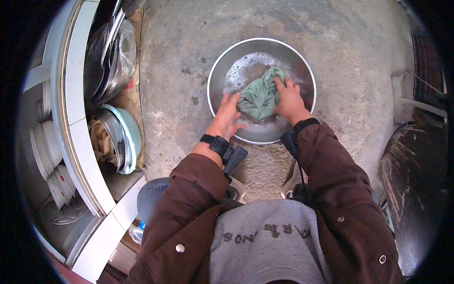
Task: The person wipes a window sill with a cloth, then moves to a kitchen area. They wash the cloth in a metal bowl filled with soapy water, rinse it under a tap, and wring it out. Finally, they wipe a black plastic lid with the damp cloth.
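Observation:
A round metal basin (217, 76) stands on the concrete floor in front of my feet, holding soapy water with white suds (244, 67). In it lies a crumpled wet green cloth (260, 94). My right hand (289, 99) rests on the cloth's right side with fingers spread; whether it grips the fabric is unclear. At the basin's lower left, my left hand (227, 115) has its fingers apart, the fingertips close to the cloth's left edge. Both wrists wear black straps with small devices.
To the left, a white-tiled shelf (78, 88) borders stacked bowls (46, 149), pans in plastic (113, 64) and a light-blue basin (133, 138). A dark scratched panel (411, 177) stands at right. My shoes are just below the metal basin.

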Demonstrator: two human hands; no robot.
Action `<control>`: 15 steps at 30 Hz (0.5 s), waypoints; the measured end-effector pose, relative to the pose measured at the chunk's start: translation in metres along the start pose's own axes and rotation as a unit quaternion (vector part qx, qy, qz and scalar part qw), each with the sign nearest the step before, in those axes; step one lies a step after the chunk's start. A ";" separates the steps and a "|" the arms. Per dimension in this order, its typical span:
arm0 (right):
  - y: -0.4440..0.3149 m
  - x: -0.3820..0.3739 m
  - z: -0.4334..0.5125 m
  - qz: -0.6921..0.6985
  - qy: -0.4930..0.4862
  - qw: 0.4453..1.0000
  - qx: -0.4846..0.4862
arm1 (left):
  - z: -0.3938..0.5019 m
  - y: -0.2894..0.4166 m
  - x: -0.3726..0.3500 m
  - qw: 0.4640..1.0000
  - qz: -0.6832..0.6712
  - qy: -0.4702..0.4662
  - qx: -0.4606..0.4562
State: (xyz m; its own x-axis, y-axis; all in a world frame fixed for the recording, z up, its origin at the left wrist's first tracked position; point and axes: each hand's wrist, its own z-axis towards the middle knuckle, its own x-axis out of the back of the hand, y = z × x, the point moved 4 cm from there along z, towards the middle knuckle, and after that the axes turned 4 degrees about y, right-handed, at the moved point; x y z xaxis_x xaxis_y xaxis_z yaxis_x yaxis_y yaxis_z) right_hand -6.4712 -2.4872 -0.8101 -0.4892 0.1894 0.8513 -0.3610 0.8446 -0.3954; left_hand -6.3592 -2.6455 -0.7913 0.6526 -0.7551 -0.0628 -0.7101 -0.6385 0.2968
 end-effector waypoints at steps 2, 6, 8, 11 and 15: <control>0.012 -0.010 0.002 0.123 -0.002 0.991 -0.047 | -0.002 -0.003 -0.003 0.999 -0.026 -0.023 0.023; 0.003 -0.012 0.002 0.264 0.055 0.963 0.002 | 0.002 -0.007 -0.007 0.997 -0.067 -0.023 0.000; -0.024 -0.009 -0.004 0.323 0.007 0.944 0.065 | 0.008 -0.008 -0.008 0.994 -0.106 0.004 0.002; -0.076 0.003 -0.017 0.407 -0.034 0.908 0.089 | 0.012 -0.004 -0.017 0.962 -0.239 -0.125 0.027; -0.107 0.034 -0.029 0.360 0.039 0.928 0.086 | 0.009 0.005 -0.019 0.965 -0.212 -0.145 -0.059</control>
State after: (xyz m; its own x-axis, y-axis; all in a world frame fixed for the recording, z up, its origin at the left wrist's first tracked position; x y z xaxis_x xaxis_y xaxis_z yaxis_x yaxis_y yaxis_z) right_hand -6.4265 -2.5565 -0.7289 -0.5955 0.7158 0.3645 -0.0867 0.3939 -0.9151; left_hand -6.3779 -2.6353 -0.7977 0.7640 -0.4509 -0.4614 -0.3501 -0.8905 0.2906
